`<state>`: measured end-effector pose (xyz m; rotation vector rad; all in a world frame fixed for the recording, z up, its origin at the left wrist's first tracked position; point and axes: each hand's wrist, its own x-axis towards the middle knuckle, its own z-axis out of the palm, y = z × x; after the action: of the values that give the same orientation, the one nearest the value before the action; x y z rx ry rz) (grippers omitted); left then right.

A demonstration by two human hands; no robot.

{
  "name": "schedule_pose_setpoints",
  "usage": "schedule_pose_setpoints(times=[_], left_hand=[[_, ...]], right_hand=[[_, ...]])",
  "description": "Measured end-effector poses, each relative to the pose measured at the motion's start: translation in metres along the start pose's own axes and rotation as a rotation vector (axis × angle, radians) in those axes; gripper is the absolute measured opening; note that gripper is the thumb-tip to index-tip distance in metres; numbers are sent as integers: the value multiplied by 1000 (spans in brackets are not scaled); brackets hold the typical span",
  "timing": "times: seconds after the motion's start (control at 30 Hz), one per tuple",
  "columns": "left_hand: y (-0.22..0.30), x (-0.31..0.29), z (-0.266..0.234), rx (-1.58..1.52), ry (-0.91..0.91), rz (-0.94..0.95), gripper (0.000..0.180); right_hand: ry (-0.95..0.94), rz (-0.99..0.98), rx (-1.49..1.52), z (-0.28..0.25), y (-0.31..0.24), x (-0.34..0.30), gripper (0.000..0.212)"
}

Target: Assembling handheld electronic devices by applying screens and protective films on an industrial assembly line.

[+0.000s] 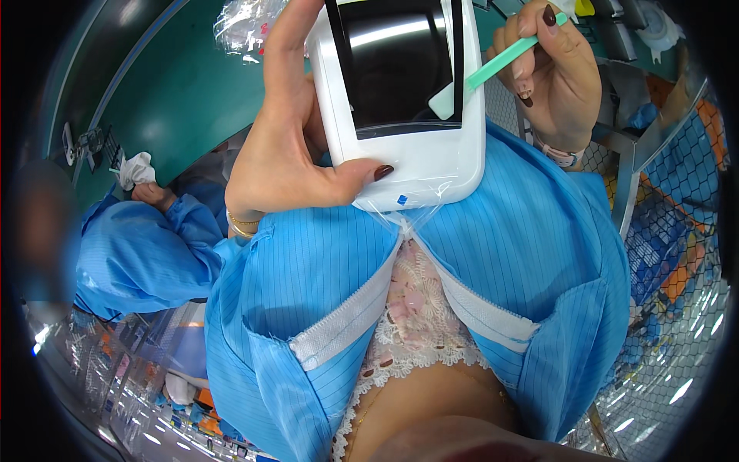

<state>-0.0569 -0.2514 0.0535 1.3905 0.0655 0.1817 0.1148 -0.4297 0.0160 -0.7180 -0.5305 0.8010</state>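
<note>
My left hand [281, 150] grips a white handheld device [416, 165] with rounded corners, its thumb over the lower left edge. A dark glossy screen [396, 65] with black borders fills the device's upper part. Clear film [408, 219] bearing a small blue diamond mark sticks out past the near end. In my right hand [566, 88] is a slim green-handled scraper [504, 61] with a flat, pale translucent tip. That tip lies over the screen's lower right corner; whether it presses on the surface I cannot tell.
A green work surface [181, 100] extends to the left and far side. Crumpled clear plastic [245, 29] lies on it beyond my left hand. At left a co-worker in a blue smock [150, 250] holds a white cloth [137, 170]. A metal frame [627, 192] stands at right.
</note>
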Motion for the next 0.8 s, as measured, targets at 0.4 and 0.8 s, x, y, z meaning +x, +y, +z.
schedule_pose_setpoints(times=[0.4, 0.8], left_hand=[[5, -1, -1, 262, 17, 12, 127], [9, -1, 6, 247, 7, 15, 127]], right_hand=[[-39, 16, 35, 9, -4, 2, 23], [-38, -25, 4, 4, -10, -1, 22]])
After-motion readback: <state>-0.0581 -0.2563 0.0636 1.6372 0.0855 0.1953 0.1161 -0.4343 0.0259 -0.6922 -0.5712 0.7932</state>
